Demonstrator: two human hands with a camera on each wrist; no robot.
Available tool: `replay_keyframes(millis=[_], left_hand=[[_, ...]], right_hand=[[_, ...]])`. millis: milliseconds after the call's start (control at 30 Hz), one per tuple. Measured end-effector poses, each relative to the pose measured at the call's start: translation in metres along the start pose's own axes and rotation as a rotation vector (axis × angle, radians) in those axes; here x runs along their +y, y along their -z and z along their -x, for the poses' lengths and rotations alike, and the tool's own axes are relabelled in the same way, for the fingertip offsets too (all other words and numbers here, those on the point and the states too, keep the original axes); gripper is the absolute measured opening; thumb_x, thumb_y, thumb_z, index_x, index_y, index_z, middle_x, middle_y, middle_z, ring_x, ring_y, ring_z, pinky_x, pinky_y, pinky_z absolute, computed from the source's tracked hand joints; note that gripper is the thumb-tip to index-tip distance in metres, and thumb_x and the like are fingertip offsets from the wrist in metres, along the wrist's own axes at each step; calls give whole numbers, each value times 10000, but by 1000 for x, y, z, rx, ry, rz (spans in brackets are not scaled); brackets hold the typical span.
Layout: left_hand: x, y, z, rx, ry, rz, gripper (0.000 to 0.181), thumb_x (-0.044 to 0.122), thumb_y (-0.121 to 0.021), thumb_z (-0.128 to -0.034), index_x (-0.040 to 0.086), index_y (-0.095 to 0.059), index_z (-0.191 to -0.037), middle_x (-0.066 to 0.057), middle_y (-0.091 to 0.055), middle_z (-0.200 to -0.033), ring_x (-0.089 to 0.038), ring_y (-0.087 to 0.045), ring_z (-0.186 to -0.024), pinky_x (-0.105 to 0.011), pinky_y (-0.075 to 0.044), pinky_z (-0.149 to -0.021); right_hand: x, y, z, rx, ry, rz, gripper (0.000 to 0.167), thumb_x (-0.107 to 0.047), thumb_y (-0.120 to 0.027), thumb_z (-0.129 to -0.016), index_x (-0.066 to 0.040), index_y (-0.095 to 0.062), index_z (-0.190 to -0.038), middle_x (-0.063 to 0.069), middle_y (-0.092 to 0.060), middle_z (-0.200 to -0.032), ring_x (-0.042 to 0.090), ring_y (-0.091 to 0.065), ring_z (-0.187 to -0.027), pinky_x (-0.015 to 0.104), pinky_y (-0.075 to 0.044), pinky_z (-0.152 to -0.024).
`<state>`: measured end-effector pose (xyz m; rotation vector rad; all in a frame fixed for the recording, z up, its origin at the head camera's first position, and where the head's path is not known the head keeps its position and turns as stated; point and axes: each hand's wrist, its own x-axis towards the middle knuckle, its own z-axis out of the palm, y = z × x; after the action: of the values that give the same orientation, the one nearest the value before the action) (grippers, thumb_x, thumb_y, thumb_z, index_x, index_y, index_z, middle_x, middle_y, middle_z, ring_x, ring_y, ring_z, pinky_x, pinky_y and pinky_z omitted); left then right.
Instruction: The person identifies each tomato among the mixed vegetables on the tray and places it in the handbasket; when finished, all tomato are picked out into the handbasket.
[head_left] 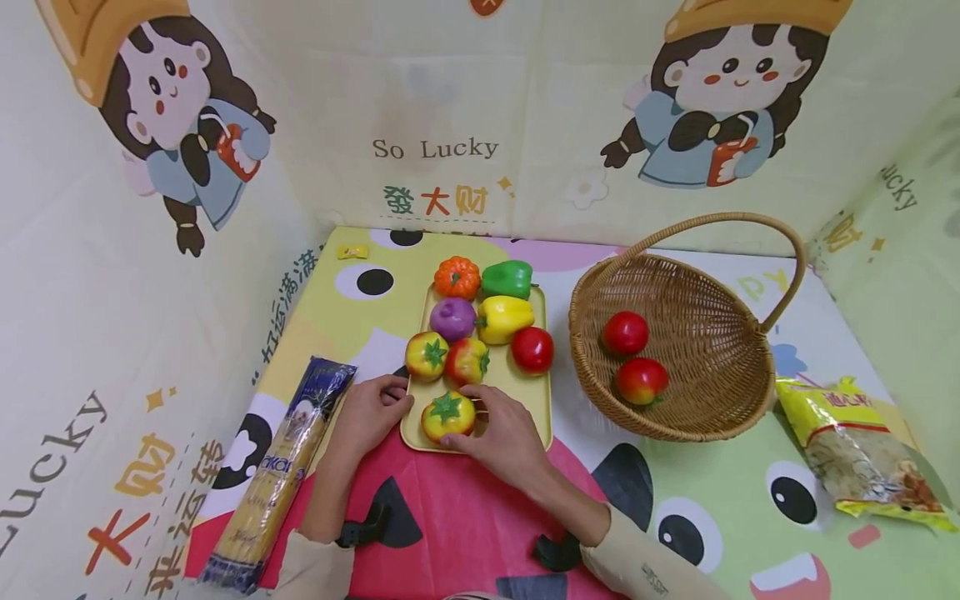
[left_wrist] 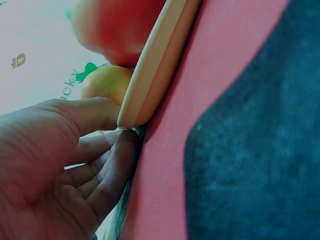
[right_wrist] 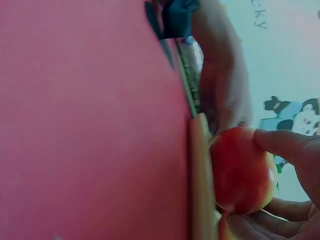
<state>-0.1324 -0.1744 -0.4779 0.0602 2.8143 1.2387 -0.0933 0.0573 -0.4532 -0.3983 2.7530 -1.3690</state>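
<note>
Yellow-red tomato (head_left: 447, 419), pinched by the half-curled right hand (head_left: 508, 435) over the tray (head_left: 538, 395) the left hand (head_left: 369, 417) grips, seems mid-placement, needing release.

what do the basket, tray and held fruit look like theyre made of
Basket: probably wicker or rattan, brown with a slight sheen; interlaced strands show. Tray: perhaps plastic or coated metal, smooth; its yellow is even, its corners rounded. Held fruit: maybe plastic or coated foam, glossy, with bright highlights.

The left grip (left_wrist: 45, 145) pinches the cream tray (left_wrist: 155, 70) near a yellow fruit (left_wrist: 108, 84) and a red fruit (left_wrist: 122, 30).
</note>
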Motion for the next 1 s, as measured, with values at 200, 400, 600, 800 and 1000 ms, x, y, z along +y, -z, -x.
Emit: replay_keyframes(millis=[200,400,600,800,1000], left_hand=[[1,1,-1,10,-15,12,256,190,-710,-885,37,-723,-1090,-7,-672,-863,-131,-636,-759,-361,-525,-756],[1,5,0,14,-7,15,255,190,-704,-890,30,-719,-1089,-16,-666,-867,-147,-627,-761,-371,-524,-752],[1,4,0,8,-3,20,261,183,-709,-889,23,-717,-1095,-15,-666,-873,-143,-629,-764,-358,-525,-748],[0,2,-2,6,-1,27,258,175,-714,-889,23,-718,-1098,-17,-666,-874,-131,-621,-762,-341,-518,-745],[-1,1,-1,2,-5,25,254,174,-713,-887,23,-721,-1091,-12,-664,-863,-125,-615,-752,-345,-515,-743]], right_hand=[[-15,32,7,-47,72,-156,667,-355,-886,-727,-124,-625,-1296,-81,-624,-1188,87,-636,-1014,298,-530,-846],[-29,88,16,-190,221,-262,644,-357,-866,-755,-172,-619,-1320,-104,-607,-1234,128,-625,-1054,313,-519,-878],[-31,161,21,-309,368,-208,662,-254,-879,-753,-183,-600,-1348,-33,-601,-1292,179,-606,-1109,349,-525,-877],[-12,236,6,-374,466,-46,722,-107,-894,-708,-157,-590,-1360,-1,-600,-1295,177,-575,-1109,318,-546,-814],[16,292,-22,-447,422,13,751,8,-860,-714,-83,-547,-1391,52,-569,-1340,170,-581,-1153,272,-514,-870]])
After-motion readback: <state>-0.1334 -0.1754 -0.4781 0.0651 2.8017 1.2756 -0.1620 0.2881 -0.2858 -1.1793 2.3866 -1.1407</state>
